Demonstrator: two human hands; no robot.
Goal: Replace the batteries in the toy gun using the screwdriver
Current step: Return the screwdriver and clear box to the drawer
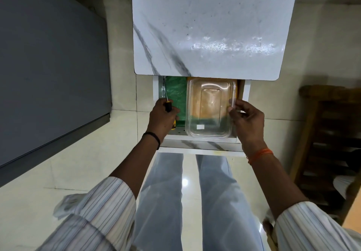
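screwdriver (168,107): black-and-yellow handle gripped in the left hand (162,117), thin shaft sticking out beyond the fist.

1. A white marble-patterned surface (211,26) with grey veins stands over a pale tiled floor (82,159).
2. An open drawer (201,146) juts out under its near edge.
3. In the drawer lie a clear plastic box (210,108) on the right and a green bag (175,92) just beside it on the left.
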